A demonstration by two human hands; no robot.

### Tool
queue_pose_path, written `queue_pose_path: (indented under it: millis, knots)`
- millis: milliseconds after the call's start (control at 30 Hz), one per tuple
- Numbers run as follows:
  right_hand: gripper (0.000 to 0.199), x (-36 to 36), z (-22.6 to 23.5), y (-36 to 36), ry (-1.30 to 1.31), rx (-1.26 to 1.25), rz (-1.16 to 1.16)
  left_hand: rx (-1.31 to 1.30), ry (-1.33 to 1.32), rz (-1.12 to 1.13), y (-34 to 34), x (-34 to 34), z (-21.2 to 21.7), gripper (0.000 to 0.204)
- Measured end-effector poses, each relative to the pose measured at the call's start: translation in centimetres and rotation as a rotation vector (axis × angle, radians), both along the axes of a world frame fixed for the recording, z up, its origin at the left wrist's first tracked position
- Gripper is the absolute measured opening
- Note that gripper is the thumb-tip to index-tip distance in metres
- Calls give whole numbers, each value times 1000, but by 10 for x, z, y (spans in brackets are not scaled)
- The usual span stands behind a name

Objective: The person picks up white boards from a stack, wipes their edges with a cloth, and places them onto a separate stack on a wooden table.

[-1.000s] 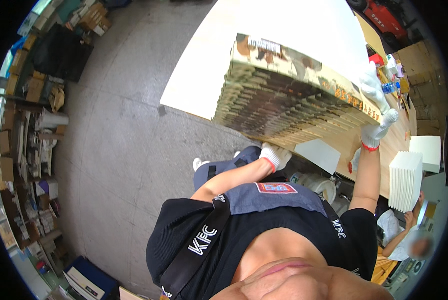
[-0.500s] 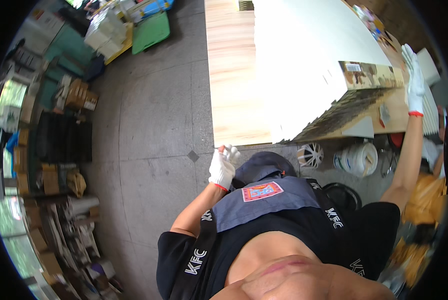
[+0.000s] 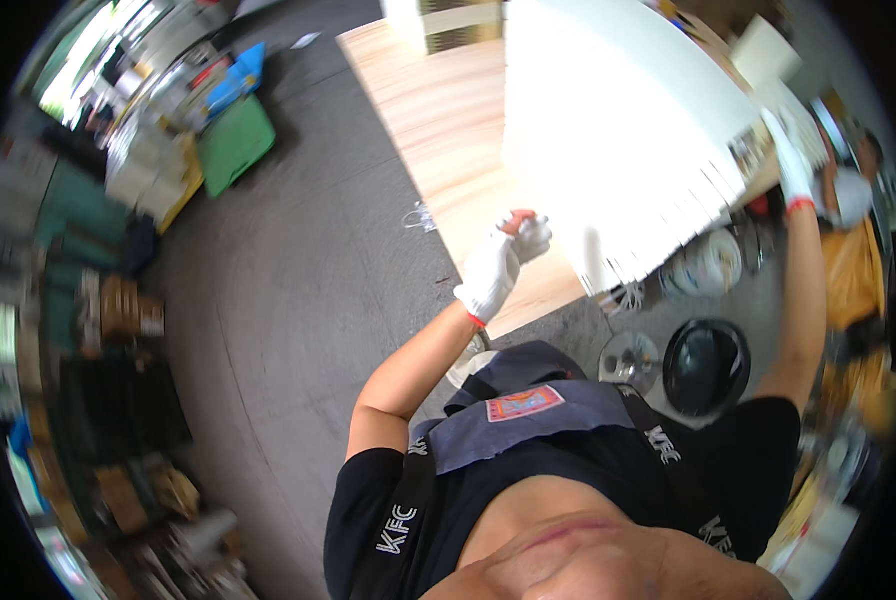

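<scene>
A tall stack of large white sheets point(image 3: 618, 140) stands on a wood-grain table point(image 3: 448, 110), its near edges stepped. Printed patterns in brown and cream show at its right corner. My left hand point(image 3: 498, 270), in a white glove, is over the table left of the stack's near end. Its fingers are curled and bare skin shows at one fingertip; anything inside them is hidden. At the right side of the stack, my gloved right hand point(image 3: 792, 165) is stretched out with straight fingers. I cannot tell whether its palm touches the sheets.
Another printed stack point(image 3: 463, 28) is at the table's far end. A white bucket point(image 3: 710, 262) and a black round tub point(image 3: 706, 366) stand on the floor at the near right. A green board point(image 3: 236, 145) lies far left. Another person point(image 3: 853, 190) is at the right edge.
My left hand has risen from below the table's near edge to over the tabletop. My view has turned, and the stack's near edges now look more fanned out. My right hand stays at its right side.
</scene>
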State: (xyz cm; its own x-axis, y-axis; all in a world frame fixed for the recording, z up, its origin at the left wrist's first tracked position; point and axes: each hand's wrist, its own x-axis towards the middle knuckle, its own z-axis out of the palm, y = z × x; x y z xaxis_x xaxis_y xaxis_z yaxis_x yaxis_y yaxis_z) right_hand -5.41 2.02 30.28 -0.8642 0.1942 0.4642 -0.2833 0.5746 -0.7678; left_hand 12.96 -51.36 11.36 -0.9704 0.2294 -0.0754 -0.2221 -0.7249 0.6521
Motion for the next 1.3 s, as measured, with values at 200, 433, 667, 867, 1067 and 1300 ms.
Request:
queue_pose_path:
  millis: [200,433,667,867,1067,1300]
  knots:
    - [61,75,-7,-59,-63,408,-415,-138,147,-296,0,-57,65,43]
    - [33,175,16,-176,-224,-472,-76,-119,127,-480,9,-105,75,44]
    - [41,175,43,-253,-359,-651,-213,-60,192,-782,29,-124,84,37]
    - [39,173,50,-230,-560,-591,-385,74,207,-1002,28,-110,80,31]
    - [33,172,72,-330,-407,-674,-337,-124,445,-997,10,-103,85,47]
    - [57,164,20,-504,-468,-1008,-64,422,312,-841,-46,-114,91,100]
